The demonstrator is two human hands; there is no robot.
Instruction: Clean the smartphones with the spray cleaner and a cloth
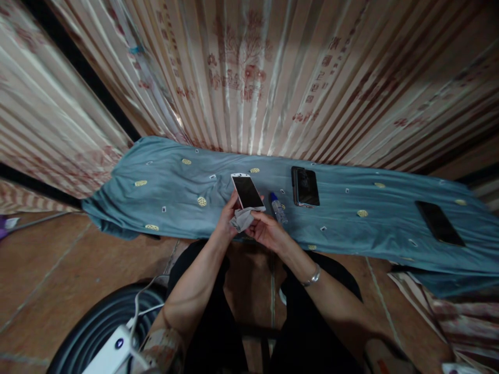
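Pinched only at its lower edge by the left hand (pixel 228 215), the white phone (pixel 248 191) at twelve o'clock could slip as the right hand (pixel 267 231), fingers closed on the grey cloth (pixel 242 219), presses.

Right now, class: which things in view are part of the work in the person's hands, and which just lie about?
In hand:
white-framed phone, held by the left hand
grey cloth, in both hands, right hand

Lying about on the blue cloth:
small bottle
black phone
dark phone at the right
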